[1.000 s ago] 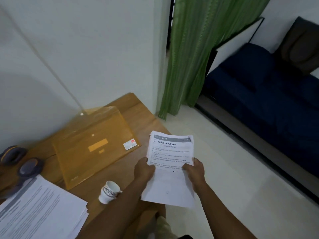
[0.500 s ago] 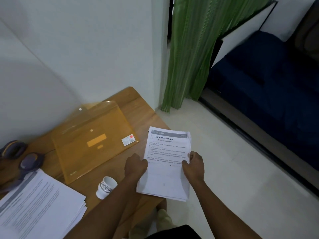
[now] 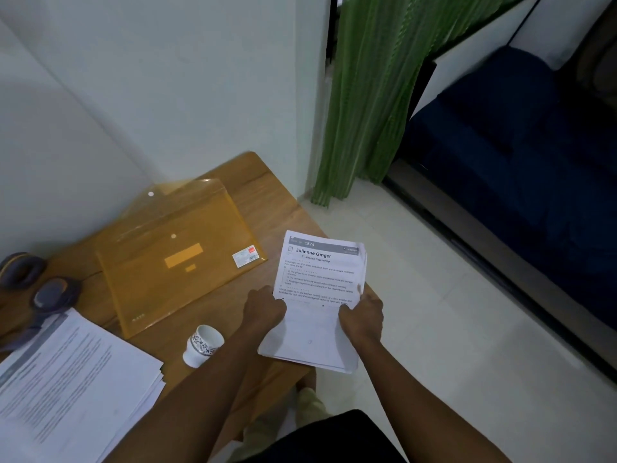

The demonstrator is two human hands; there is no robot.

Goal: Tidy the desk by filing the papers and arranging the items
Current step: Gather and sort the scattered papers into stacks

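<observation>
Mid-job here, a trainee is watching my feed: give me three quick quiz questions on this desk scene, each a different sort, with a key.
1. True or false: both hands grip the stack of papers headed "Julienne Ginger".
2. Multiple choice: the flap of the orange folder is A) snapped shut, B) lifted open, C) torn off.
3. Fill in: the small patterned cup stands between the held stack and the ___ pile of papers at the desk's near left.

Key:
1. True: left hand and right hand hold its two side edges.
2. B
3. second
</observation>
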